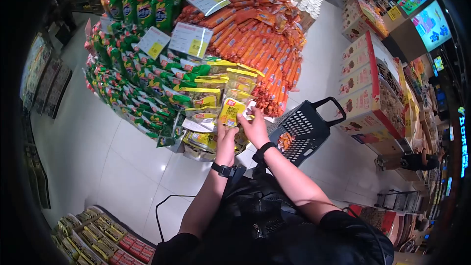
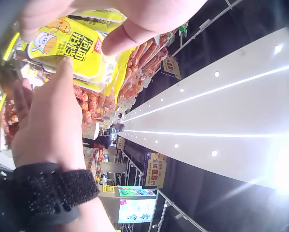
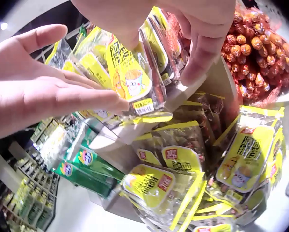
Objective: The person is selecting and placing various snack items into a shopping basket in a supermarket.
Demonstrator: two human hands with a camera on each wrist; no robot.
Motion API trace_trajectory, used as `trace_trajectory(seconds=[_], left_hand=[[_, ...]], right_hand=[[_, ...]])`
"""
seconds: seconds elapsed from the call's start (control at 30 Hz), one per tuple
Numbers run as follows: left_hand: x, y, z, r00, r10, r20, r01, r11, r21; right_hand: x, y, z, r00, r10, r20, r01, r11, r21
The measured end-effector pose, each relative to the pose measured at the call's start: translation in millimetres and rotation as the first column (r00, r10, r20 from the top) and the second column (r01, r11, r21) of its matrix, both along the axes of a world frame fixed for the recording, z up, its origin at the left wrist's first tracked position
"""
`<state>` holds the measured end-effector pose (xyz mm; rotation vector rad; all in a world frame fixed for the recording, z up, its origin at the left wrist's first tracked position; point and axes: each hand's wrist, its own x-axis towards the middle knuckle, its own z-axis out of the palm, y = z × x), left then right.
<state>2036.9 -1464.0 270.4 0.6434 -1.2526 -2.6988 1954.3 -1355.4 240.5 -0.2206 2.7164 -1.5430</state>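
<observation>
A yellow-labelled snack packet (image 1: 230,112) is held up in front of a display, its printed face toward the head camera. My right hand (image 1: 255,130) pinches it at one side, the thumb lying on its front in the left wrist view. My left hand (image 3: 43,89) has its fingers stretched out along the packet, thumb held away from it in the right wrist view. More packets with the same yellow label (image 3: 246,154) hang and lie just below the hands. Both wrists carry black straps (image 1: 265,151).
Green snack bags (image 1: 147,83) fill the display's left, orange-wrapped sausages (image 1: 255,44) its right, with price cards (image 1: 190,39) among them. A dark shopping basket (image 1: 314,127) holding an orange packet (image 1: 285,141) stands right of the display. Boxed goods (image 1: 360,83) line the far right.
</observation>
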Motion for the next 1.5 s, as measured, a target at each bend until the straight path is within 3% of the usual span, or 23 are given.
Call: trace_trajectory(seconds=[0.03,0.07,0.1,0.13,0.17,0.23,0.27,0.3,0.33,0.47,0.5,0.53,0.6,0.63,0.77,0.87,1.0,1.1,1.23,1.3,1.37,1.43,1.5], left_hand=[[0.6,5.0,4.3,0.999,0.033,-0.001,-0.033,0.999,-0.022],[2.2,4.5,4.0,0.999,0.035,-0.012,-0.036,0.999,-0.034],[6.7,-8.6,-11.6,0.982,-0.163,-0.096,0.097,0.872,-0.479],[0.6,-8.3,-34.2,0.961,-0.232,-0.151,0.13,0.86,-0.494],[-5.1,-7.5,-56.9,0.932,-0.3,-0.205,0.161,0.847,-0.507],[-2.4,-1.0,-45.0,0.968,-0.243,-0.065,0.152,0.77,-0.619],[4.4,-0.6,-31.8,0.974,-0.222,0.047,0.121,0.331,-0.936],[4.3,-1.4,-42.2,0.97,-0.237,0.052,0.197,0.643,-0.74],[3.9,-1.8,-52.7,0.978,-0.199,0.064,0.206,0.871,-0.446],[8.9,12.4,-1.0,0.974,-0.228,0.0,0.223,0.953,-0.203],[2.2,12.3,0.4,0.98,-0.2,-0.009,0.198,0.975,-0.102],[-0.3,11.5,-4.0,0.986,-0.165,-0.008,0.165,0.986,-0.026],[-2.4,11.6,-26.7,0.994,-0.084,-0.066,0.089,0.993,0.084],[-6.7,13.5,0.9,0.996,-0.079,-0.05,0.081,0.995,0.054],[-14.0,7.0,-5.2,1.0,-0.005,0.0,0.005,1.0,-0.027],[-6.1,-2.1,6.2,0.992,-0.127,0.029,0.128,0.991,-0.03],[5.7,-2.7,16.0,0.985,-0.159,-0.06,0.156,0.987,-0.048],[10.9,-2.9,24.4,0.987,-0.163,-0.006,0.163,0.986,-0.042],[15.1,-0.4,10.7,0.98,-0.16,-0.122,0.155,0.987,-0.048],[18.1,-0.5,25.8,0.975,-0.188,-0.115,0.185,0.982,-0.03],[19.2,1.0,38.5,0.973,-0.206,-0.102,0.195,0.975,-0.105],[19.2,0.5,26.7,0.974,-0.217,-0.07,0.199,0.958,-0.209],[12.6,-1.4,3.4,0.976,-0.218,-0.018,0.207,0.946,-0.248]], right_hand=[[-5.1,10.1,-4.7,0.999,-0.018,-0.035,0.018,1.0,-0.008],[1.7,1.4,29.2,0.999,0.031,0.028,-0.026,0.986,-0.167],[-0.9,2.4,30.4,0.989,0.082,0.123,-0.073,0.994,-0.077],[-6.7,-1.6,15.7,0.998,0.066,-0.017,-0.067,0.996,-0.062],[-5.8,8.5,1.9,0.999,0.042,-0.023,-0.042,0.999,0.004],[3.0,0.0,19.4,1.0,0.028,0.001,-0.028,0.999,-0.04],[3.2,-1.2,19.9,1.0,0.011,0.008,-0.01,0.993,-0.12],[6.2,-4.8,10.4,0.997,-0.074,-0.005,0.072,0.984,-0.162],[9.2,-0.2,18.0,0.996,-0.076,0.054,0.08,0.994,-0.074],[7.7,17.2,9.3,0.96,0.172,0.223,-0.149,0.982,-0.118],[7.0,15.5,8.4,0.978,0.175,0.113,-0.163,0.981,-0.107],[8.8,14.0,7.5,0.984,0.176,0.014,-0.173,0.98,-0.1],[-1.2,12.7,12.1,0.963,0.268,0.018,-0.268,0.963,0.009],[-5.7,9.7,15.4,0.956,0.291,0.041,-0.293,0.956,0.035],[-14.2,-3.9,17.3,0.948,0.316,0.028,-0.317,0.944,0.086],[-7.8,1.7,19.6,0.94,0.331,0.085,-0.34,0.934,0.112],[9.1,12.3,34.7,0.953,0.271,0.139,-0.289,0.948,0.133],[11.7,14.9,24.6,0.943,0.227,0.242,-0.255,0.963,0.091],[15.0,17.0,16.9,0.93,0.278,0.241,-0.284,0.959,-0.009],[14.6,16.0,26.2,0.926,0.273,0.262,-0.264,0.962,-0.071],[12.8,14.3,11.4,0.957,0.262,0.126,-0.258,0.965,-0.051],[12.0,11.3,19.3,0.962,0.261,0.085,-0.25,0.96,-0.124],[7.2,4.9,-2.7,0.975,0.224,-0.004,-0.223,0.969,-0.104]])
